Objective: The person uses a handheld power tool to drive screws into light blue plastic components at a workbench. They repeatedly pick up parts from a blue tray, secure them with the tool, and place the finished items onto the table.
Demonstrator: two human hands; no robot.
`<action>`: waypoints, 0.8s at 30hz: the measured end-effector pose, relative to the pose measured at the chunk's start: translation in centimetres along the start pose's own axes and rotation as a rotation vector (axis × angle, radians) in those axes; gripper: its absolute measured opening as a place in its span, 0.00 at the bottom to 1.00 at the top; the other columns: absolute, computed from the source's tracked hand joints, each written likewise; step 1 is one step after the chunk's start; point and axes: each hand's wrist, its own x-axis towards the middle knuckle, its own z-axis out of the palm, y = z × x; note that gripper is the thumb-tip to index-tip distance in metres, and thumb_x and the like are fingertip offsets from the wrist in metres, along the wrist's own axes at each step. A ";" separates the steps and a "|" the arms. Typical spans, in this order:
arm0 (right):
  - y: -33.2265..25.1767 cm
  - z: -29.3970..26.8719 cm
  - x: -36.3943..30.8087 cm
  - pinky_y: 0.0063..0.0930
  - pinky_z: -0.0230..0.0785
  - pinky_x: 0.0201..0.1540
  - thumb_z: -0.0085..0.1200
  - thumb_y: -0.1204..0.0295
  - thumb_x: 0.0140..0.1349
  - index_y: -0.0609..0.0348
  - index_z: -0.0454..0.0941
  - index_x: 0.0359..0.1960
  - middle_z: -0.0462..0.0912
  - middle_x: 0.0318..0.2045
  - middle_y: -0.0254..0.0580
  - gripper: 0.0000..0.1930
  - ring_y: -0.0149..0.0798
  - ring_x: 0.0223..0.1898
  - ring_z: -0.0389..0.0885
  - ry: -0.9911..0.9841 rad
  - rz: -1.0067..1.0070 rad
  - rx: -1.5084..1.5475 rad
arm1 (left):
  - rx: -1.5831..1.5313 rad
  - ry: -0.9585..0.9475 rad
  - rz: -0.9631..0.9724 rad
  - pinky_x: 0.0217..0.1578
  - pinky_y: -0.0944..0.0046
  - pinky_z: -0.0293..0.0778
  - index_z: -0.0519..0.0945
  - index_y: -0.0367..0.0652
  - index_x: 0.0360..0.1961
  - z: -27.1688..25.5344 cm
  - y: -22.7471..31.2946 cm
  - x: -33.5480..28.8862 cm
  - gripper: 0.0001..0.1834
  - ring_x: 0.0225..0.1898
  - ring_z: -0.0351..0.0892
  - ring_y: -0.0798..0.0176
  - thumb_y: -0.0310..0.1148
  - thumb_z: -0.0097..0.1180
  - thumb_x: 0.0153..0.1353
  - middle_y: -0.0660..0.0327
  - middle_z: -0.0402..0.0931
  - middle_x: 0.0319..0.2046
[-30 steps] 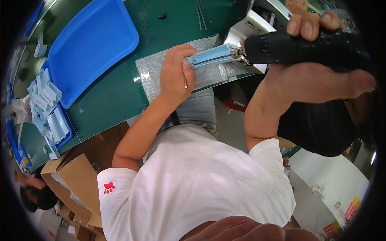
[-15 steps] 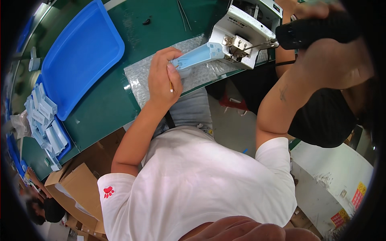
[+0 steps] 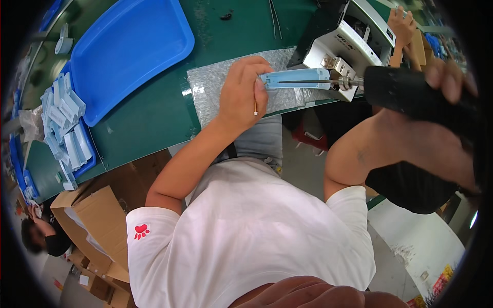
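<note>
My left hand (image 3: 241,95) is closed around one end of a light blue plastic housing (image 3: 300,78), an elongated trough-like part held above the bubble wrap. A short wire with a small white connector (image 3: 256,112) hangs by my thumb. My right hand (image 3: 449,82), blurred, grips a black electric screwdriver (image 3: 405,90). The long thin bit reaches leftward across the open side of the housing, toward my left fingers. Where its tip touches cannot be made out. Just behind the housing's right end stands a white-and-black screw feeder (image 3: 354,49).
Bubble wrap (image 3: 208,84) covers part of the green bench (image 3: 138,138). A large blue tray (image 3: 128,56) lies at the left, beside a pile of light blue housings (image 3: 64,113). Tweezers (image 3: 276,20) lie at the back. Another person's hand (image 3: 402,25) is beyond the feeder; cardboard boxes (image 3: 100,215) stand below left.
The screwdriver's bit has left the screw feeder's outlet and now lies over the housing. My left hand still holds the housing, now turned closer to level. The whole view has shifted.
</note>
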 end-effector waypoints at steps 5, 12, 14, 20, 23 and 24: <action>1.9 1.4 0.4 0.34 0.68 0.34 0.42 0.27 0.61 0.64 0.68 0.43 0.70 0.37 0.44 0.43 0.38 0.30 0.71 0.004 -0.009 -0.065 | -0.028 0.016 -0.022 0.50 0.53 0.74 0.76 0.36 0.46 0.0 0.1 0.0 0.11 0.46 0.78 0.45 0.22 0.42 0.69 0.47 0.78 0.46; 2.5 2.1 0.5 0.33 0.68 0.33 0.42 0.28 0.61 0.64 0.67 0.44 0.69 0.37 0.45 0.42 0.38 0.30 0.71 0.020 -0.022 -0.099 | -0.016 0.016 -0.042 0.50 0.53 0.74 0.76 0.37 0.46 -0.1 0.1 -0.1 0.11 0.46 0.78 0.45 0.20 0.43 0.66 0.48 0.78 0.46; 2.6 2.2 0.4 0.33 0.67 0.33 0.42 0.28 0.61 0.64 0.67 0.44 0.69 0.37 0.45 0.42 0.37 0.30 0.71 0.024 -0.023 -0.111 | -0.021 0.009 -0.056 0.50 0.53 0.74 0.76 0.37 0.46 -0.2 0.1 -0.1 0.12 0.46 0.78 0.45 0.20 0.43 0.66 0.47 0.78 0.46; 2.5 1.1 -0.2 0.32 0.66 0.31 0.39 0.25 0.62 0.63 0.67 0.46 0.68 0.38 0.45 0.44 0.36 0.28 0.70 0.010 -0.080 -0.126 | -0.025 0.017 -0.021 0.51 0.52 0.73 0.76 0.36 0.46 -0.1 0.0 -0.2 0.11 0.46 0.77 0.45 0.20 0.43 0.66 0.47 0.77 0.47; 2.6 1.1 -0.6 0.31 0.66 0.30 0.38 0.21 0.60 0.63 0.67 0.48 0.68 0.38 0.45 0.48 0.36 0.27 0.70 -0.048 -0.092 -0.041 | -0.021 0.009 -0.022 0.52 0.51 0.73 0.76 0.36 0.46 -0.3 0.1 -0.3 0.11 0.47 0.77 0.44 0.20 0.43 0.67 0.46 0.77 0.47; 2.8 1.2 -1.0 0.31 0.66 0.30 0.39 0.21 0.59 0.63 0.67 0.48 0.69 0.38 0.45 0.49 0.36 0.27 0.70 -0.056 -0.083 -0.012 | -0.034 0.020 -0.029 0.52 0.51 0.73 0.76 0.36 0.46 -0.3 0.2 -0.4 0.11 0.47 0.77 0.44 0.20 0.43 0.67 0.46 0.77 0.47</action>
